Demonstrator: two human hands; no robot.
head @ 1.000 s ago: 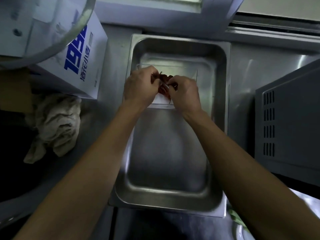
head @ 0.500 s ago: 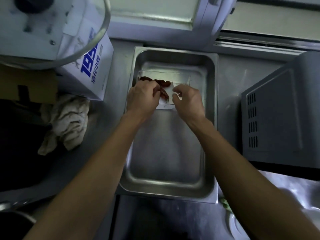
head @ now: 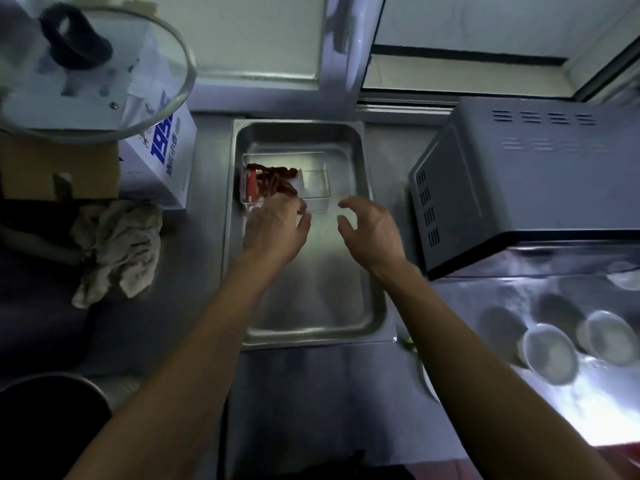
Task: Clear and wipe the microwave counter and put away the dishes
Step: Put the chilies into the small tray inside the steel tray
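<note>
— At the steel tray's (head: 363, 216) far end?
— Clear container (head: 317, 181) of red pieces. Left hand (head: 275, 226) touches its near edge; grasp: cannot tell. Right hand (head: 369, 230) beside, fingers spread, empty.

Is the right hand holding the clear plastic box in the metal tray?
No, the right hand hovers open with spread fingers beside the clear plastic box in the metal tray, not touching it.

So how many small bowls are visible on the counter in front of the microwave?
3, maybe more. One bowl sits nearest, a second bowl just right of it, and a third bowl is cut off at the frame's right edge. Glare blurs that area.
</note>
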